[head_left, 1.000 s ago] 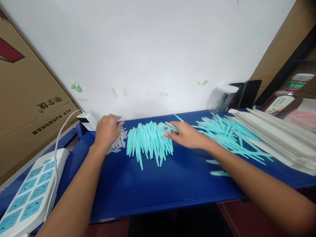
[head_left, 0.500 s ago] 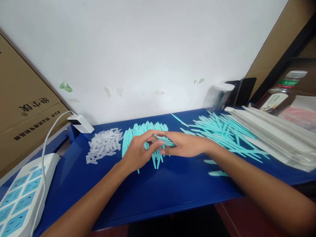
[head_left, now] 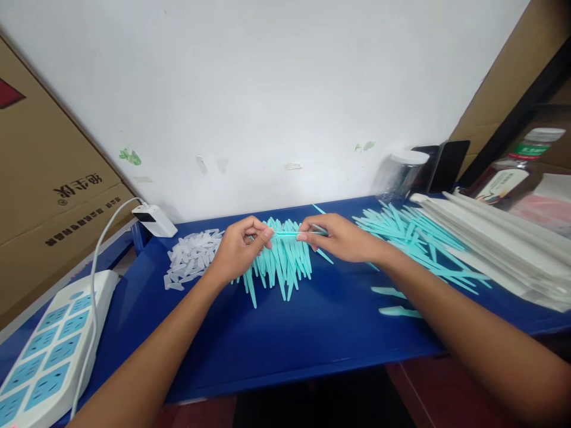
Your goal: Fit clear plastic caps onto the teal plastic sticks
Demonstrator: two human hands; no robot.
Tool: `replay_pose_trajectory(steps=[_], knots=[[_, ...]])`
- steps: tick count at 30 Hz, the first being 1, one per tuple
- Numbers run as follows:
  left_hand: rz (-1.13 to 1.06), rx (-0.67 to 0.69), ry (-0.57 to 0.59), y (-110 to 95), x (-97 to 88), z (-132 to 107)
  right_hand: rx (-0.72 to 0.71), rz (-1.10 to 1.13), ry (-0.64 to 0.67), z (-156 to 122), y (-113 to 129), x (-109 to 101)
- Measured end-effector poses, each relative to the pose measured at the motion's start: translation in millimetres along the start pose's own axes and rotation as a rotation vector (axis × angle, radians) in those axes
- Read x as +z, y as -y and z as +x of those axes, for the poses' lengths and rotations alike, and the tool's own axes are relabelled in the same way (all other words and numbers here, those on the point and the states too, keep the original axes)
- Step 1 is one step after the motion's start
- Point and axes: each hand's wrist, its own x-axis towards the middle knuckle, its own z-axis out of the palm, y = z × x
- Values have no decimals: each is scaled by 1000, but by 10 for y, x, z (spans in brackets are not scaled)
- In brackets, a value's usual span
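A smooth blue table (head_left: 250,345) stands against a white wall (head_left: 276,107), and on it lies a middle pile of narrow, plastic-looking turquoise sticks (head_left: 281,267). Nearest to the viewer, to the left of the middle pile and in front of it, there is a long white power strip with pale blue sockets (head_left: 56,345). To the right of the middle pile and a little nearer, two flat turquoise pieces (head_left: 400,311) lie apart from each other, partly hidden by the right forearm.

Both hands are at the middle pile. Between them, level and above this pile, is one thin turquoise stick (head_left: 286,233). The left hand (head_left: 241,246) has thumb and fingers pinched together on its left end; the right hand (head_left: 334,238) grips its right part, and the end passes among the fingers. Whether the right hand holds more sticks, I cannot tell.

Just left of the middle pile is a heap of small, translucent whitish pieces (head_left: 191,255). Well to the right of the middle pile spreads a looser heap of turquoise sticks (head_left: 410,238), with long white packets (head_left: 499,249) beside it. Farther back than the middle pile stand a white box-shaped device with a cable (head_left: 158,220), on the left, and a clear jar with white lid (head_left: 404,178), on the right.
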Motion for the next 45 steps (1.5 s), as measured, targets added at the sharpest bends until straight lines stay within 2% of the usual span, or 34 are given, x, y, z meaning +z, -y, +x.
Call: replay_pose_trajectory(steps=[6,8,10,13,15,18,20,24,27,29,30,32,34,36,39,41,43,45], knots=[[-67,-57,-23,51,-80,73,-85,-65,-69,19,-61,38],[-43,-67,-63,64,-192,107,-75,-95,-94,25,-97,4],[9,-74,-172,84,-376,144,-41,-131,-150,29,-152,-57],[213,-84,-393,111,-688,174,58,-172,-247,36,-228,-119],[573,-87,-473,122,-833,165,130,-212,-243,45,-248,-90],[1140,-189,-425,143,-910,132,195,-344,-182,73,-237,57],[1308,-300,-352,165,-914,116,250,-461,-179,103,-226,177],[1338,-463,-276,215,-977,107,359,-587,-208,153,-194,345],[1322,-513,-258,265,-1083,105,324,-498,-167,152,-138,371],[1318,-476,-276,300,-1117,111,285,-398,-154,138,-107,345],[1315,-422,-289,312,-1103,117,275,-357,-170,130,-99,321],[1261,-228,-305,304,-984,131,253,-286,-234,115,-95,259],[1084,34,-293,238,-733,128,202,-186,-296,95,-85,195],[750,206,-262,112,-386,86,143,-56,-288,58,-44,151],[422,339,-231,-113,132,-53,91,64,-128,-17,70,163],[319,416,-176,-223,362,-157,48,81,-9,-56,134,219],[266,450,-97,-276,474,-230,-9,84,79,-73,158,289],[216,432,-41,-281,498,-264,-59,95,135,-74,146,351]])
